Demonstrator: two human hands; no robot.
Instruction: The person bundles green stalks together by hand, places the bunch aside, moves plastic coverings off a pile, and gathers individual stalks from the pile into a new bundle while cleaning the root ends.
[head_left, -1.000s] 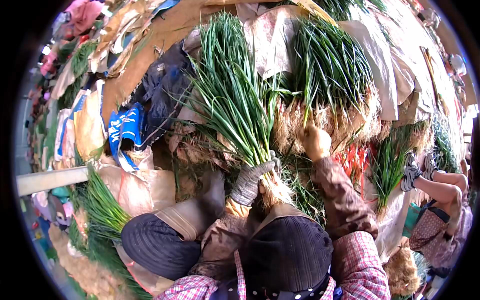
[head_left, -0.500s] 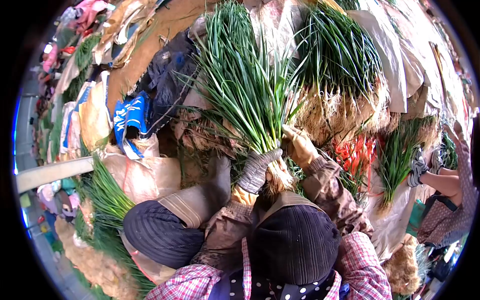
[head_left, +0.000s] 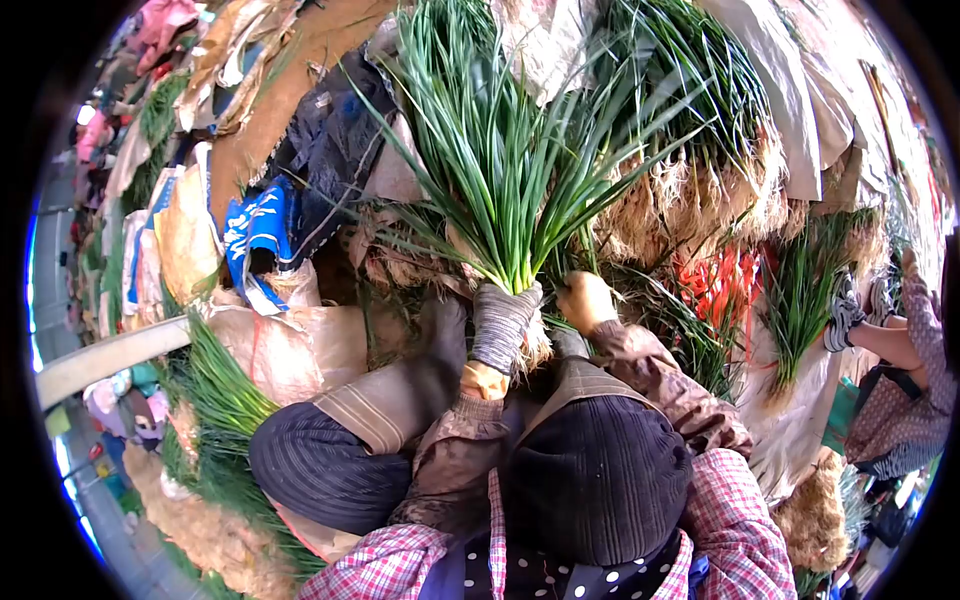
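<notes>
My left hand (head_left: 505, 325), in a grey striped glove, is wrapped round the base of a bunch of long-leaved greens (head_left: 515, 215). The leaves fan out upward and pale roots (head_left: 537, 345) hang out below the fist. Just right of the bunch, apart from its base, is my right hand (head_left: 587, 300) in a tan glove. Its fingers are curled in, and a few thin stems show close to it; what it holds, if anything, is hidden. Behind it lies a large pile of similar rooted greens (head_left: 690, 190).
Red strips (head_left: 715, 285) lie right of my right hand, near another bunch of greens (head_left: 795, 300). More greens (head_left: 225, 380) lie left of my knee. A blue printed bag (head_left: 262, 235) and dark sheeting (head_left: 335, 140) are at upper left. Another person (head_left: 900, 380) sits at the right edge.
The bunch has turned more upright and its leaves have spread wider to the right. My left fist has turned upright with it. My right hand has come away from the stems and curled.
</notes>
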